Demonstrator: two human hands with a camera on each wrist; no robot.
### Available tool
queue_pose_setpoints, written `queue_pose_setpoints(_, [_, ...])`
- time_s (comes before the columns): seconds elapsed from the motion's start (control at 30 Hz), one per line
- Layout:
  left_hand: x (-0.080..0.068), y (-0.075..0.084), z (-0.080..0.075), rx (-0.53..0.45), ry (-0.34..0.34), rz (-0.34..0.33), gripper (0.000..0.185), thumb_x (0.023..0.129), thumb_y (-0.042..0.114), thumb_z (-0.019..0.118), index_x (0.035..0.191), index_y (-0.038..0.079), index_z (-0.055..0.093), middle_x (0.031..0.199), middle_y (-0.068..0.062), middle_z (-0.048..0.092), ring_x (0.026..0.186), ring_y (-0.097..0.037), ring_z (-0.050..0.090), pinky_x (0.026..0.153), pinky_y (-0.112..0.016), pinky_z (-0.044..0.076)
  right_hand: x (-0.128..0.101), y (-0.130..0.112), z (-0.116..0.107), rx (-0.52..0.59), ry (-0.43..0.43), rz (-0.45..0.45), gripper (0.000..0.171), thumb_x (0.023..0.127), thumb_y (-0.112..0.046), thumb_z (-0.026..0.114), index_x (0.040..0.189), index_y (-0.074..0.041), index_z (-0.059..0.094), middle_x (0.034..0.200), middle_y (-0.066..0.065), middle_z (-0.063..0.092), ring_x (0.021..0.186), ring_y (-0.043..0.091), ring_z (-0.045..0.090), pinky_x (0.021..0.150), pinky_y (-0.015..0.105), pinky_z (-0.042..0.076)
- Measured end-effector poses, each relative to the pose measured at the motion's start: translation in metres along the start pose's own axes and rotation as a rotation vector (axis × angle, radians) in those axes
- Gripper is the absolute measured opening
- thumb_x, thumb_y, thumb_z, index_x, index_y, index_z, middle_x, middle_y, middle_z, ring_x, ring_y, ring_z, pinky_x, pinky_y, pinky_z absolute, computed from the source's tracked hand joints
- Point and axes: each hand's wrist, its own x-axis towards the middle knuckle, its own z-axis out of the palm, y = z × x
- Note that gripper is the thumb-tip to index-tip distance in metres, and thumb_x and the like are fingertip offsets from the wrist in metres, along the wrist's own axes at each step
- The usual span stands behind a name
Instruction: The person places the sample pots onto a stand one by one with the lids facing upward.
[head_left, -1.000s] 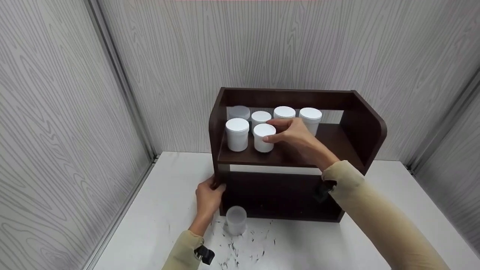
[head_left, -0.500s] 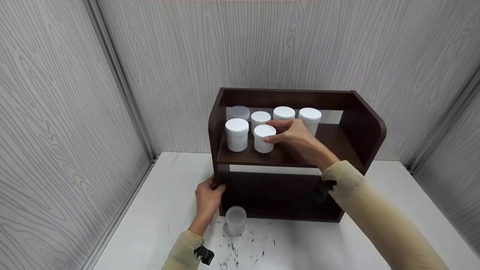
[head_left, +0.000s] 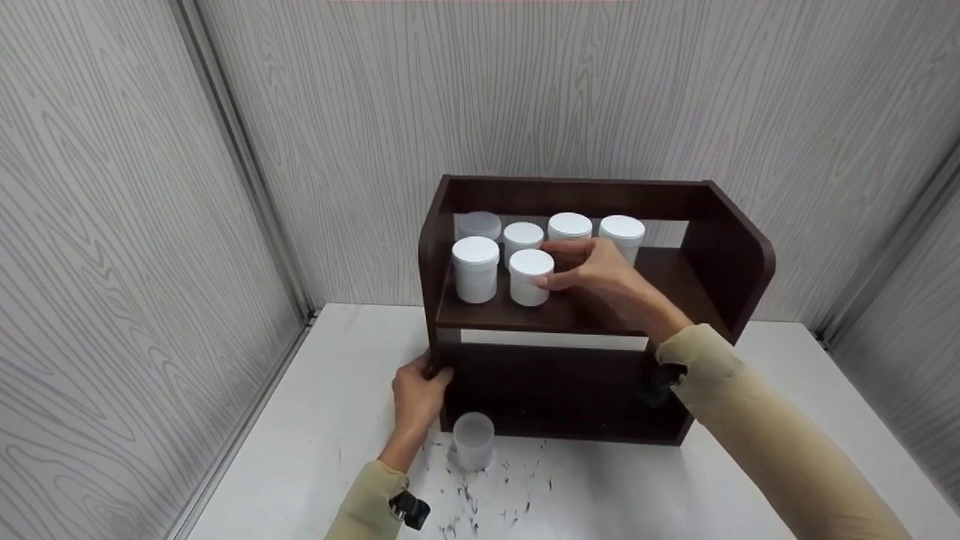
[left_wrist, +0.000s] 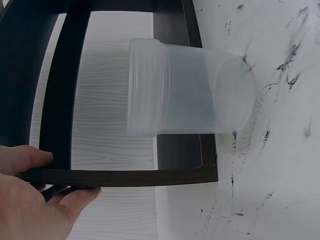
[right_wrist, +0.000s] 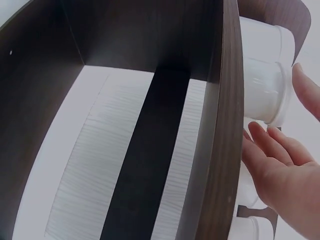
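A dark brown two-tier shelf rack stands on the white table. My left hand grips its left side panel, thumb at the front edge; the left wrist view shows fingers on both sides of the panel. On the upper tier, my right hand is beside a small white lidded jar in the front row. In the right wrist view, thumb and fingers are spread around the jar with gaps showing. A taller white jar stands to its left.
Behind are more white jars and a greyish-lidded one in the back left corner. A translucent container stands on the table before the rack's lower left. Dark marks streak the tabletop. Grey wood-grain panels enclose the table.
My right hand has shifted slightly right, its thumb easing back along the small jar's side. The jar stays in the front row. My left hand keeps its hold on the rack.
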Motion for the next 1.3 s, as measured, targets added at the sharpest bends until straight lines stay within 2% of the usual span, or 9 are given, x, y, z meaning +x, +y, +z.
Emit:
queue_pose_setpoints(0.17, [0.0, 0.0, 0.001, -0.003, 0.005, 0.003, 0.048, 0.093, 0.005, 0.07, 0.138, -0.011, 0.062, 0.126, -0.026, 0.07, 0.118, -0.037, 0.068, 0.1, -0.048, 0.054, -0.009, 0.004, -0.009, 0.042, -0.016, -0.021, 0.073, 0.082, -0.003, 0.089, 0.147, 0.006, 0.056, 0.145, 0.016, 0.062, 0.131, 0.026, 0.062, 0.106, 0.033, 0.049])
queue_pose_setpoints(0.27, [0.0, -0.001, 0.001, -0.005, 0.004, -0.001, 0.047, 0.094, 0.004, 0.07, 0.138, -0.011, 0.062, 0.126, -0.025, 0.071, 0.118, -0.036, 0.068, 0.099, -0.048, 0.054, -0.017, 0.007, -0.015, 0.057, -0.024, -0.027, 0.075, 0.083, -0.003, 0.088, 0.149, 0.007, 0.053, 0.146, 0.02, 0.061, 0.132, 0.03, 0.061, 0.105, 0.031, 0.05])
queue_pose_setpoints(0.43, [-0.001, 0.0, 0.001, 0.003, -0.022, 0.003, 0.048, 0.096, 0.005, 0.069, 0.14, -0.012, 0.059, 0.129, -0.026, 0.069, 0.121, -0.037, 0.066, 0.099, -0.048, 0.054, -0.034, 0.011, -0.024, 0.022, 0.008, -0.055, 0.073, 0.083, -0.008, 0.09, 0.147, 0.005, 0.057, 0.143, 0.02, 0.063, 0.133, 0.03, 0.061, 0.102, 0.028, 0.051])
queue_pose_setpoints(0.6, [-0.001, 0.0, 0.0, -0.001, -0.019, -0.001, 0.044, 0.095, 0.006, 0.069, 0.137, -0.01, 0.064, 0.126, -0.025, 0.071, 0.117, -0.036, 0.068, 0.098, -0.048, 0.054, -0.056, 0.01, -0.025, -0.005, 0.06, -0.089, 0.07, 0.083, -0.01, 0.091, 0.144, 0.007, 0.06, 0.14, 0.023, 0.064, 0.129, 0.032, 0.064, 0.097, 0.028, 0.054])
queue_pose_setpoints(0.83, [-0.001, -0.001, 0.0, -0.024, -0.015, -0.004, 0.044, 0.095, 0.005, 0.07, 0.137, -0.008, 0.064, 0.127, -0.024, 0.071, 0.118, -0.035, 0.068, 0.099, -0.047, 0.054, -0.094, 0.011, -0.022, -0.123, 0.13, -0.215, 0.057, 0.083, -0.01, 0.091, 0.135, 0.003, 0.069, 0.13, 0.018, 0.071, 0.119, 0.035, 0.069, 0.091, 0.03, 0.058])
queue_pose_setpoints(1.0, [-0.002, -0.002, 0.001, -0.031, -0.021, -0.003, 0.043, 0.096, 0.006, 0.069, 0.136, -0.01, 0.064, 0.125, -0.024, 0.071, 0.116, -0.034, 0.069, 0.097, -0.047, 0.055, -0.122, 0.01, -0.021, -0.096, 0.146, -0.266, 0.051, 0.082, -0.002, 0.09, 0.13, 0.004, 0.071, 0.128, 0.023, 0.071, 0.116, 0.038, 0.07, 0.09, 0.034, 0.059])
queue_pose_setpoints(1.1, [-0.002, -0.002, 0.0, -0.032, -0.02, -0.005, 0.042, 0.096, 0.005, 0.069, 0.135, -0.01, 0.065, 0.124, -0.024, 0.072, 0.114, -0.034, 0.069, 0.096, -0.048, 0.055, -0.137, 0.011, -0.02, -0.076, 0.146, -0.292, 0.047, 0.082, 0.003, 0.088, 0.126, 0.005, 0.072, 0.123, 0.024, 0.072, 0.114, 0.036, 0.071, 0.09, 0.036, 0.058])
queue_pose_setpoints(1.3, [-0.002, -0.001, -0.001, -0.023, -0.016, -0.007, 0.043, 0.095, 0.004, 0.069, 0.137, -0.009, 0.065, 0.125, -0.025, 0.071, 0.115, -0.035, 0.069, 0.097, -0.048, 0.055, -0.165, 0.025, -0.015, -0.093, 0.152, -0.312, 0.041, 0.082, 0.004, 0.088, 0.121, 0.002, 0.076, 0.117, 0.015, 0.076, 0.109, 0.024, 0.074, 0.093, 0.035, 0.057])
